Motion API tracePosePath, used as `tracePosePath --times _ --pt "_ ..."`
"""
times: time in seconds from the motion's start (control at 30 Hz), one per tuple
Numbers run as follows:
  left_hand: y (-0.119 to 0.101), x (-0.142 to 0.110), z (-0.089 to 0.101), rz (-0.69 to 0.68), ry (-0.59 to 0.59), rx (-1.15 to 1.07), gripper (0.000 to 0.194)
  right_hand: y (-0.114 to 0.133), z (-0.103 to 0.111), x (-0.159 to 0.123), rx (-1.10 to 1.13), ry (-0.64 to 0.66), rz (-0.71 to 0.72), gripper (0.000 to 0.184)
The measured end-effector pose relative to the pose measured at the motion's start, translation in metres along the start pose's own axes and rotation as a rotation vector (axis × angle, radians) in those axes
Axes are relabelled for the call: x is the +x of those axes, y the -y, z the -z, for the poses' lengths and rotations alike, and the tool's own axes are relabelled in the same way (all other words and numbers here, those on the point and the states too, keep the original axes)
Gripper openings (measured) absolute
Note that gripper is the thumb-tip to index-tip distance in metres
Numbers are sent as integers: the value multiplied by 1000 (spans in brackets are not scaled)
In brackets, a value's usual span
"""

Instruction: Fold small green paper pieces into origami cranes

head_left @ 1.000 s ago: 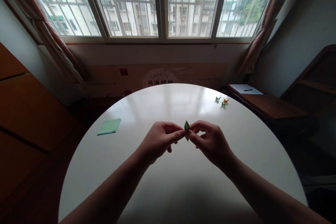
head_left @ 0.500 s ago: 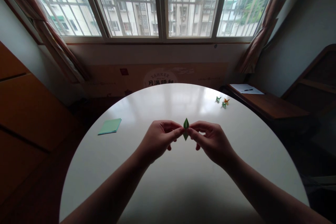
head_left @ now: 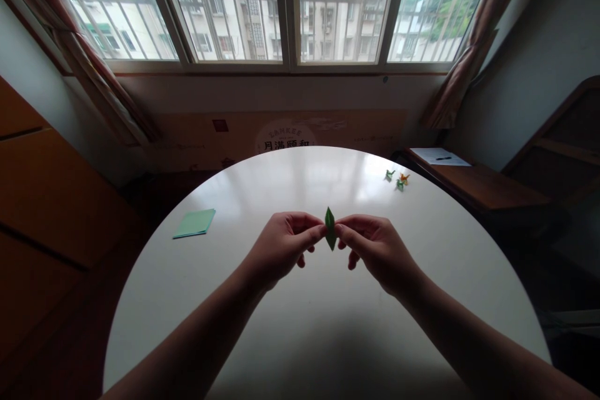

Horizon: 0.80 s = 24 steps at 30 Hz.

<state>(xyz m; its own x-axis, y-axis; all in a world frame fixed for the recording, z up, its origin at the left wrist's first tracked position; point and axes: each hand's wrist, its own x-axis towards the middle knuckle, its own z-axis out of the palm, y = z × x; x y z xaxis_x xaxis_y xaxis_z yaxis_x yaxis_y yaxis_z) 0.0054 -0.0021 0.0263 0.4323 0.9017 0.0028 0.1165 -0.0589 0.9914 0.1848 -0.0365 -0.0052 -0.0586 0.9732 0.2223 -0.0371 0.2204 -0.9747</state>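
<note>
A small folded piece of green paper, narrow and pointed at both ends, stands upright above the round white table. My left hand pinches its left side between thumb and forefinger. My right hand pinches its right side the same way. Both hands have their other fingers curled in, and the fingertips nearly meet around the paper.
A stack of light green paper sheets lies on the table's left. Three tiny folded paper figures, green and orange, sit at the far right of the table. A wooden side desk with a sheet and pen stands beyond.
The green paper has been turned and pressed narrower, from a wider leaf shape to a slim upright sliver. Both hands stayed together and shifted slightly up in view.
</note>
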Motion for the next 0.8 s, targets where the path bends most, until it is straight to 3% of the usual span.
tracePosePath --times 0.4,0.8 --pt "-2 2 0 128 9 -110 19 5 -1 -1 90 0 -52 27" --pt "2 2 -1 59 5 -83 18 3 0 -3 70 -19 -34 18"
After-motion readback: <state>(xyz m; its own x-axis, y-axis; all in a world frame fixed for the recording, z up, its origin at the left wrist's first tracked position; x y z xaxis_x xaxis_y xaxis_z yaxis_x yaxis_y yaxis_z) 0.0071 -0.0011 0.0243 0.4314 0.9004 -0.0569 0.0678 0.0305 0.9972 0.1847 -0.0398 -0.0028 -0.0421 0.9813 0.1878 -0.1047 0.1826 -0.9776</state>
